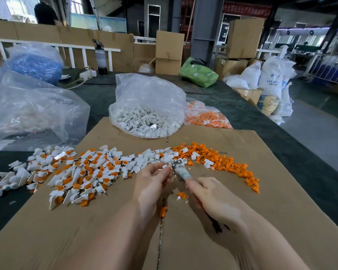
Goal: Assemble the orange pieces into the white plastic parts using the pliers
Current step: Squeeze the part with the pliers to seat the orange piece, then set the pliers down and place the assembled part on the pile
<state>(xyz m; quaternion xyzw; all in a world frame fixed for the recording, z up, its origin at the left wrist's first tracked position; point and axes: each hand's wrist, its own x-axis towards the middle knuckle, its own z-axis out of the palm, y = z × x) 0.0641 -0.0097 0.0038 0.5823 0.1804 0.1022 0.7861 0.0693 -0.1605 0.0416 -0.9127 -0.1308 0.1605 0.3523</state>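
Pliers (180,169): right hand (209,197) is gripping handles.
Part: left hand (152,179) is pinching white piece (165,166) at pliers' nose.
Handling: seemingly light, rigid, slippery; pinching its sides is advisable.

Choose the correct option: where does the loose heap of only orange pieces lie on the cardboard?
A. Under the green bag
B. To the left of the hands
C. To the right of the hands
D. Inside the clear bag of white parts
C: the loose orange pieces spread on the cardboard to the right of the left hand and the right hand, which holds the pliers.
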